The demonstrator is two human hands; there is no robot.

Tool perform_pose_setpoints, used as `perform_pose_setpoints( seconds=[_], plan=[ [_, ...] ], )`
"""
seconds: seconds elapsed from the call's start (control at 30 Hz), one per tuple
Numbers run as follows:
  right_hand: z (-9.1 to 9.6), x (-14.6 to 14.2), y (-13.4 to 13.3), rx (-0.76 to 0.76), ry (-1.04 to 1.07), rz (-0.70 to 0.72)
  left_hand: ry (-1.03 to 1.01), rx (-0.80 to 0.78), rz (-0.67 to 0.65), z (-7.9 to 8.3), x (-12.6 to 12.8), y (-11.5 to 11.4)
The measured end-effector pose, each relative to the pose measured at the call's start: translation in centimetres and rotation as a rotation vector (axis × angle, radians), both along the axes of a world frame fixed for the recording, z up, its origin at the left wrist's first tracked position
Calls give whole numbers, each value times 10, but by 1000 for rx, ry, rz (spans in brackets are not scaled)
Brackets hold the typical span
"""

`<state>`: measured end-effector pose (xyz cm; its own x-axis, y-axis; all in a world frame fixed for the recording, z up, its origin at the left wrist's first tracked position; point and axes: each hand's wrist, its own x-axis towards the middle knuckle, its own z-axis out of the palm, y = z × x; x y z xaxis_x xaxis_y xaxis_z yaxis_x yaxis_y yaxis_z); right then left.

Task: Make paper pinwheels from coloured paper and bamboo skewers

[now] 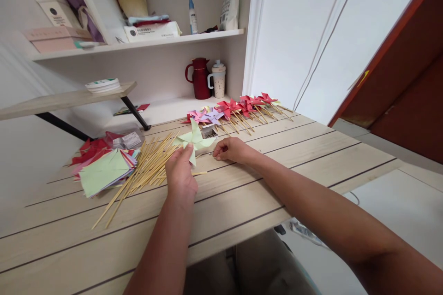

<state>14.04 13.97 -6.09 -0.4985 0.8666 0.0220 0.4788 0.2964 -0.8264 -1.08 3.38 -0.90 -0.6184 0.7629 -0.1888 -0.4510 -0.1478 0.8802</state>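
My left hand (182, 173) is closed on a pale green paper pinwheel (194, 138), with the thumb pressed on its middle. To the right, my right hand (228, 150) is low at the tabletop with its fingers curled into a pinch; whatever they hold is too small to make out. Between the hands and a little beyond them is a small open box (209, 132) of dark little pieces, partly behind the pinwheel. A heap of thin wooden sticks (148, 166) lies just left of my left hand. Farther left is a stack of cut paper squares (104, 173), green on top.
Finished pinwheels on sticks (230, 109), mostly red, pink and purple, lie in a row at the back right. A red jug (200, 78) and a pale cup (218, 80) stand behind them. A small raised shelf (65, 99) with dark legs stands at the back left.
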Motion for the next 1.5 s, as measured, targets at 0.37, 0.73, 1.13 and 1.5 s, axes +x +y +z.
perform_pose_setpoints(
  seconds=[0.37, 0.73, 1.13, 1.5],
  plan=[
    [4, -1, -3, 43, -7, 17, 4, -1, -22, -4, -2, 1],
    [21, 3, -14, -33, 232, -2, 15, 0, -1, 0, 0, -1],
    [59, 6, -51, 226, 587, -75, 192, 199, 5, -15, -1, 2],
    [53, -10, -56, 291, 601, 8, 376, 233, -3, -13, 8, -2]
  ],
)
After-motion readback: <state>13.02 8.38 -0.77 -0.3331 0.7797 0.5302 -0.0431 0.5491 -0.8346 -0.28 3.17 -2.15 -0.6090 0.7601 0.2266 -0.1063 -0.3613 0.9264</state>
